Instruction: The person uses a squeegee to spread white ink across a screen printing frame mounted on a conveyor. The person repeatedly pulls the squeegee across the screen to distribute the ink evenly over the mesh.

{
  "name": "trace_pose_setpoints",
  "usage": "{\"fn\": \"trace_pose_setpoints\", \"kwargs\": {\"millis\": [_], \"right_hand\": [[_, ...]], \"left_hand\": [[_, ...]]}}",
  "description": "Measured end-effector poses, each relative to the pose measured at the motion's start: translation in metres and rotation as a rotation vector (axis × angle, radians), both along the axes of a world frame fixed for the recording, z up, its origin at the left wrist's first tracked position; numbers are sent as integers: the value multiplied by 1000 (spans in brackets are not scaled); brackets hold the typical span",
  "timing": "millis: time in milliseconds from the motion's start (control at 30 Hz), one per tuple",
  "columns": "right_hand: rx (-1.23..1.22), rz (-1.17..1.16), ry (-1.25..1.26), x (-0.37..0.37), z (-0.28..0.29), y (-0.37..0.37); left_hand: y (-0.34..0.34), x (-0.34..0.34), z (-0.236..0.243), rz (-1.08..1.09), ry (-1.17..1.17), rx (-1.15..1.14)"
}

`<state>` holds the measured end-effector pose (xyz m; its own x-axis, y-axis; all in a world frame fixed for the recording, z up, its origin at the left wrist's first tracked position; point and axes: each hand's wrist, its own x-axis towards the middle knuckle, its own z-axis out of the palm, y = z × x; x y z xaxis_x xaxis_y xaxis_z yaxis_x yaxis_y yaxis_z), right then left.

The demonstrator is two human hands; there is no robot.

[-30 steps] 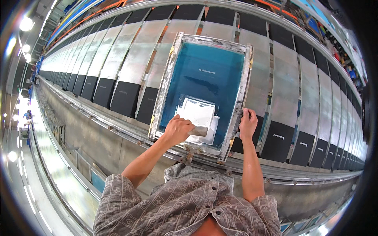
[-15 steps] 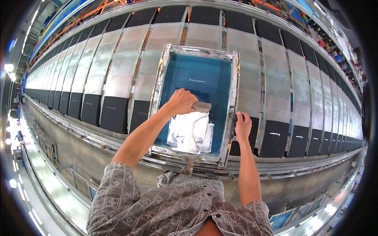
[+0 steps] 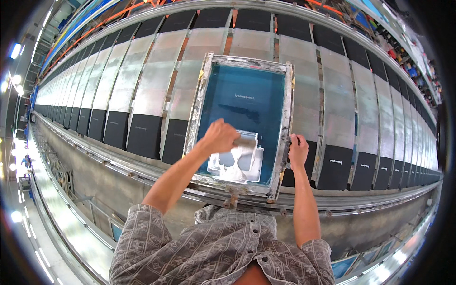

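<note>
A blue mesh screen (image 3: 244, 109) in a worn, stained metal frame (image 3: 287, 109) lies across the row of long boards in front of me. A patch of thick white ink (image 3: 235, 168) covers its lower middle. My left hand (image 3: 218, 135), slightly blurred, is closed on the handle of a squeegee (image 3: 248, 142), whose blade is over the upper part of the ink. My right hand (image 3: 298, 149) grips the right side of the frame with bent fingers, outside the mesh.
Long silver boards (image 3: 332, 85) with dark fabric ends (image 3: 332, 171) run in a curved row to both sides. A metal rail (image 3: 356, 204) runs along the near edge above a grey floor (image 3: 95, 161). Lit lamps line the far left; cluttered racks stand along the top.
My left hand with the squeegee moved up the screen from the lower ink patch, then back down a little. The white ink has shifted shape. My right hand stays on the frame.
</note>
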<state>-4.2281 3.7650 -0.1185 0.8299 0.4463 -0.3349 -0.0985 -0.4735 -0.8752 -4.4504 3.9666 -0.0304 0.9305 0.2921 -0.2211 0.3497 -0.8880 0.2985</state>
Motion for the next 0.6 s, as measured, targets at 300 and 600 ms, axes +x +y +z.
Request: {"fn": "trace_pose_setpoints", "kwargs": {"millis": [300, 600], "right_hand": [[36, -33, 149, -2, 36, 8], [190, 29, 30, -80, 14, 67]], "left_hand": [[-65, -43, -20, 106, -225, 110], [-38, -148, 1, 180, -235, 140]]}}
